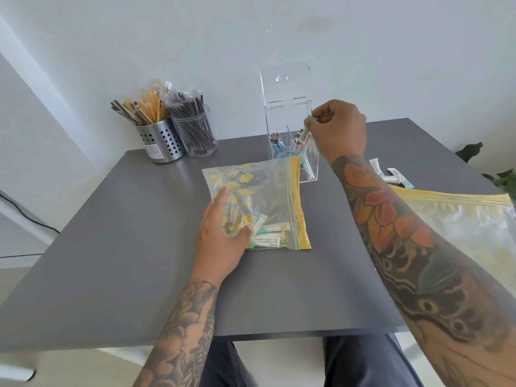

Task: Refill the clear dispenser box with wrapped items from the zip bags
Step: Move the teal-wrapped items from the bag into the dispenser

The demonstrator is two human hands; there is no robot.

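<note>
grey table (139, 247) fills the view; left hand (220, 233) lies flat, fingers straight, on the zip bag (259, 202). beyond, right hand (337, 129) pinches a wrapped item (305, 135) at the clear dispenser box (287, 107); its fingertips are partly hidden.

No text could be read; print on the white wrapped sticks (267, 241) and the perforated steel cup's label (154, 151) was blurred.

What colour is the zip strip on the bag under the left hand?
Yellow zip strip, clearest in the head view.
</note>
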